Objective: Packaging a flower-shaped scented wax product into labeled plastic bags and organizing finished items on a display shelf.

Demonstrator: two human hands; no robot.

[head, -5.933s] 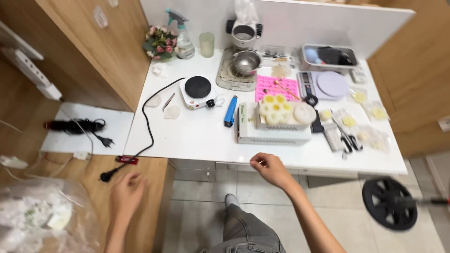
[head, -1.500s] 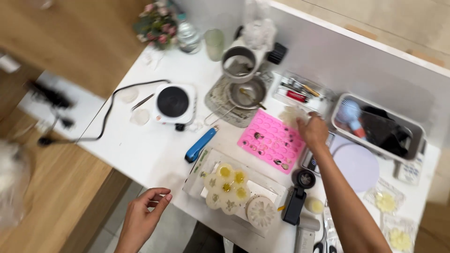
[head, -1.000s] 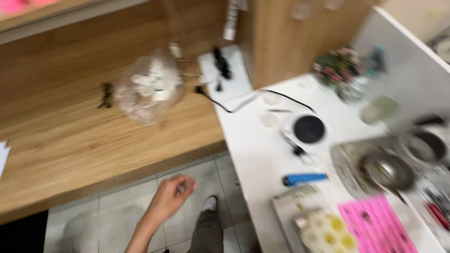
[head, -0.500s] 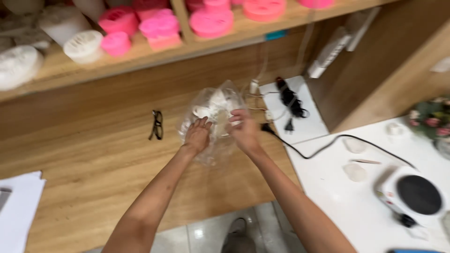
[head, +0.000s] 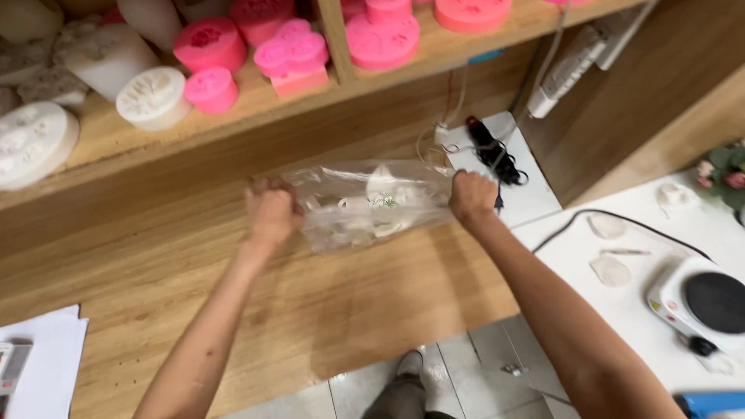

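The two hands grip opposite ends of a clear plastic bag: the left hand point(head: 272, 211) is balled into a fist around the bag's left end, and the right hand point(head: 472, 195) is closed in a fist on its right end. The plastic bag point(head: 371, 203) is pulled out between them so that its long axis runs sideways, left to right, roughly in line with the back edge of the wooden worktop point(head: 233, 310). It is over the rear part of that worktop, just in front of the shelf point(head: 256, 101); whether it rests on the wood or hangs just above it cannot be told.

The bag is thin, see-through and crinkled, with glossy folds. Pale, whitish lumps show through it, bunched toward the middle and lower side; their shape is too blurred to make out.

On the shelf behind sit pink moulds point(head: 295, 54) and white moulds point(head: 151, 97). To the right, past the corner of the wooden worktop, a white worktop point(head: 621, 310) carries a small hot plate point(head: 710, 304) and a black cable point(head: 621, 221).
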